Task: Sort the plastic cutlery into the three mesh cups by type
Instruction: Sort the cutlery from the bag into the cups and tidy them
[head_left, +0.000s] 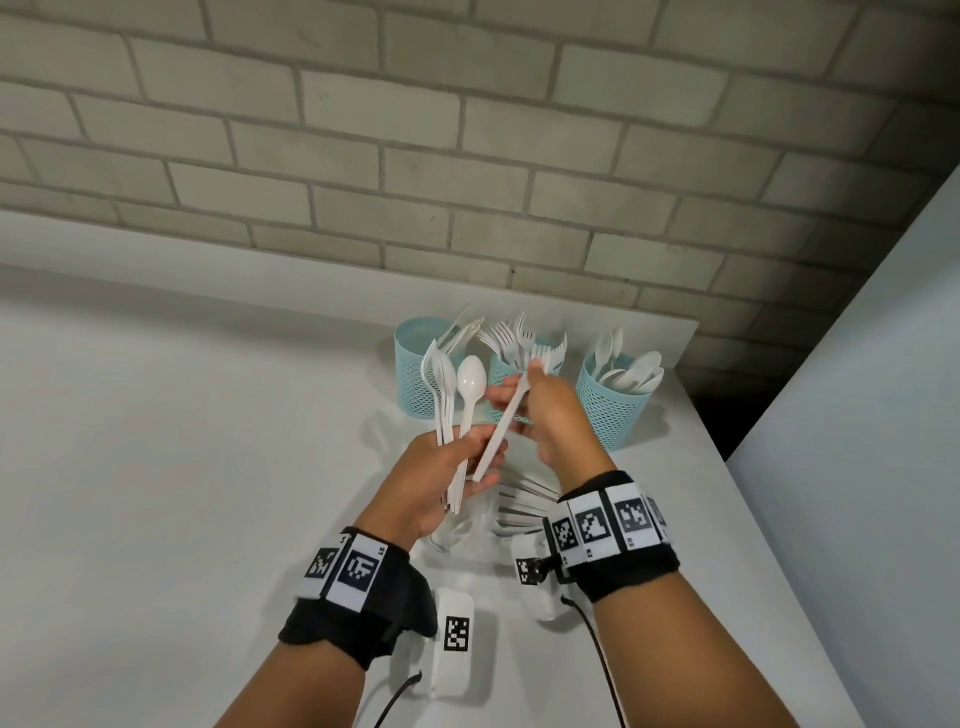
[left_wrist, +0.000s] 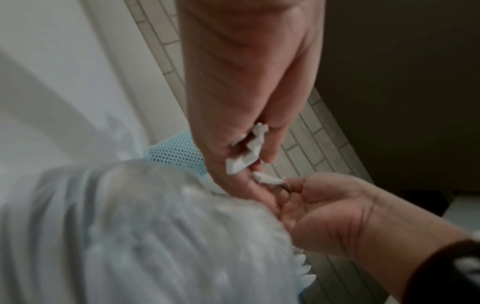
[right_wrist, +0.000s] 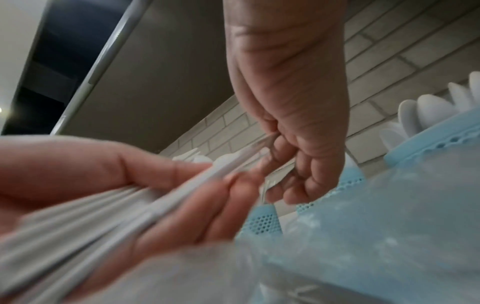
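Observation:
My left hand (head_left: 480, 444) grips a bundle of white plastic cutlery (head_left: 447, 415) upright by the handles; a spoon (head_left: 470, 382) stands out in it. My right hand (head_left: 514, 397) pinches a single white fork (head_left: 506, 421) near its tines, and the fork's handle end lies against the left fingers. Three light blue mesh cups stand behind: the left cup (head_left: 410, 358) with knives, the middle cup (head_left: 501, 371) with forks, the right cup (head_left: 610, 410) with spoons. In the right wrist view the left hand (right_wrist: 124, 174) holds the bundle (right_wrist: 98, 218) while the right hand (right_wrist: 293, 144) pinches the fork (right_wrist: 233, 162).
A clear plastic bag (head_left: 511, 512) with more white cutlery lies on the white counter (head_left: 182, 441) under my hands. A brick wall (head_left: 467, 156) runs behind the cups. A white panel (head_left: 857, 415) rises at the right, past the counter's edge.

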